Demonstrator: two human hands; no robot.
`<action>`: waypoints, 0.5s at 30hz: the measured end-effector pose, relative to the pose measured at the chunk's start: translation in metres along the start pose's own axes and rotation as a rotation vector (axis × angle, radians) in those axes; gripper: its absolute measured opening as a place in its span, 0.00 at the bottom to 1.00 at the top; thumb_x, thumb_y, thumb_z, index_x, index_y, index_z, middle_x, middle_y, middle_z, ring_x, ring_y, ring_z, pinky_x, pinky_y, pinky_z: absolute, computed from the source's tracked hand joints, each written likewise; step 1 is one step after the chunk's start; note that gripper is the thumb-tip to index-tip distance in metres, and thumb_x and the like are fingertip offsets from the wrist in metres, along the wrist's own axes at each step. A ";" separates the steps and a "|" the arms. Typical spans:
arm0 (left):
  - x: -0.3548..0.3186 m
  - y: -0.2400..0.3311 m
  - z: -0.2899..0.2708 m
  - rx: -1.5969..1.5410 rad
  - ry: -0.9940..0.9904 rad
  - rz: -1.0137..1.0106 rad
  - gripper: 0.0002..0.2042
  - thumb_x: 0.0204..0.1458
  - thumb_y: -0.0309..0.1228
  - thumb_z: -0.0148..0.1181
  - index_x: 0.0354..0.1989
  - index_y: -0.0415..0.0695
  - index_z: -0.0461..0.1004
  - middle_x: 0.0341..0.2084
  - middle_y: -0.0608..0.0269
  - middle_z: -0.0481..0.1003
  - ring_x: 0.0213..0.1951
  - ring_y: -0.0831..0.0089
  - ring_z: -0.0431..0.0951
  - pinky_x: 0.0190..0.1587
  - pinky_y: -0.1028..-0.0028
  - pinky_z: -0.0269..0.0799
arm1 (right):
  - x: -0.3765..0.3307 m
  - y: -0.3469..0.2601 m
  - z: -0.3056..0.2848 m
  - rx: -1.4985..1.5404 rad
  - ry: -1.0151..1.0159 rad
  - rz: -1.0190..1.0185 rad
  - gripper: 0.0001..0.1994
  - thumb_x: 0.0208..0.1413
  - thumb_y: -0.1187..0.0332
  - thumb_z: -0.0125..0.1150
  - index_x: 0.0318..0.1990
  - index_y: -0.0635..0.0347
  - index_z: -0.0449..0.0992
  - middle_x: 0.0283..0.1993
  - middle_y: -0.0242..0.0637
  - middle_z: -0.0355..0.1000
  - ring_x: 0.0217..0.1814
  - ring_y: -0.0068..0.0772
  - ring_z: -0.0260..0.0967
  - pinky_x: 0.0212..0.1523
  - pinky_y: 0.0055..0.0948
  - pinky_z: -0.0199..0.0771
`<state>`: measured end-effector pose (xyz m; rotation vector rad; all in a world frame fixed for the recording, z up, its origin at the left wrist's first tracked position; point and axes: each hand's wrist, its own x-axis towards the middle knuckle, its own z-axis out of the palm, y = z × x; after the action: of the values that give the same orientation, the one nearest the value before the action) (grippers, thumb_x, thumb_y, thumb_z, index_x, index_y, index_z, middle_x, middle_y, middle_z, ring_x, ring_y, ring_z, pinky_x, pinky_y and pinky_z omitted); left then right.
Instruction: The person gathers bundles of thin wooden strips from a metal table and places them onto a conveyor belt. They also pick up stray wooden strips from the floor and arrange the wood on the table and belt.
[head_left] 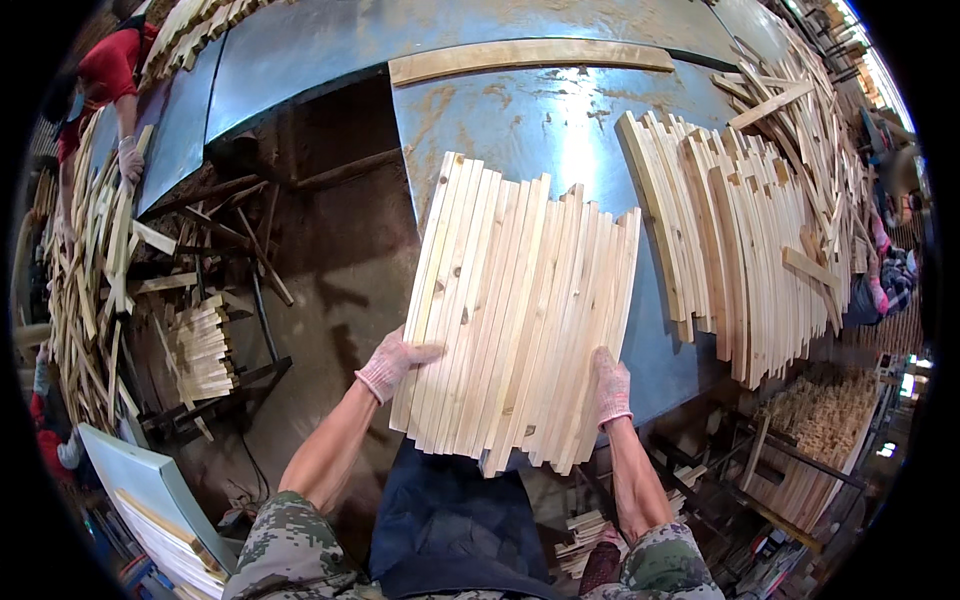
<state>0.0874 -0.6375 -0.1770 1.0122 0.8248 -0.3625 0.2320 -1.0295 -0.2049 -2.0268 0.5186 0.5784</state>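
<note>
A wide row of pale wooden strips (515, 320), laid side by side with uneven ends, is squeezed between my two gloved hands. My left hand (395, 362) presses on its left edge, the thumb lying over the outer strips. Against the right edge is my right hand (608, 387), its fingers mostly hidden beneath or behind the wood. The far part of the row overlaps the blue-grey metal tabletop (500, 120), while its near end reaches over my dark apron (455, 520). Whether the row rests on the table or is lifted I cannot tell.
More strips (740, 240) lie in rows on the table's right, beside a jumbled heap (800, 150). A long board (530, 58) lies across the far side. A gap with metal framing (300, 180) opens at left. A co-worker (110, 80) in red handles loose strips (95, 270).
</note>
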 end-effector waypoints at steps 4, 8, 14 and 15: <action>-0.041 -0.029 0.002 0.016 0.064 0.116 0.27 0.50 0.33 0.77 0.59 0.38 0.76 0.49 0.61 0.82 0.47 0.73 0.81 0.54 0.70 0.78 | -0.017 -0.007 -0.010 0.118 -0.074 -0.041 0.26 0.66 0.50 0.66 0.46 0.72 0.80 0.39 0.34 0.78 0.37 0.26 0.70 0.38 0.34 0.75; -0.129 -0.019 0.018 0.136 0.195 0.137 0.30 0.50 0.32 0.77 0.62 0.38 0.75 0.52 0.62 0.82 0.49 0.75 0.80 0.55 0.70 0.79 | -0.043 -0.017 -0.021 0.226 -0.304 -0.126 0.20 0.68 0.54 0.63 0.47 0.68 0.81 0.39 0.30 0.78 0.37 0.21 0.71 0.37 0.28 0.73; -0.231 -0.055 0.001 -0.068 0.378 0.380 0.31 0.48 0.33 0.79 0.61 0.39 0.73 0.46 0.66 0.82 0.46 0.80 0.78 0.51 0.73 0.78 | -0.074 -0.065 0.002 0.284 -0.664 -0.365 0.23 0.72 0.51 0.57 0.55 0.64 0.81 0.47 0.30 0.77 0.47 0.26 0.73 0.51 0.33 0.76; -0.248 -0.063 -0.004 -0.071 0.415 0.447 0.32 0.48 0.33 0.79 0.62 0.39 0.73 0.46 0.66 0.81 0.46 0.79 0.77 0.52 0.73 0.77 | -0.099 -0.088 0.008 0.290 -0.673 -0.406 0.23 0.72 0.50 0.57 0.55 0.64 0.80 0.47 0.31 0.77 0.48 0.27 0.73 0.51 0.34 0.76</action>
<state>-0.1153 -0.6899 -0.0293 1.1884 0.9418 0.2671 0.2011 -0.9686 -0.0914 -1.4800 -0.2019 0.8230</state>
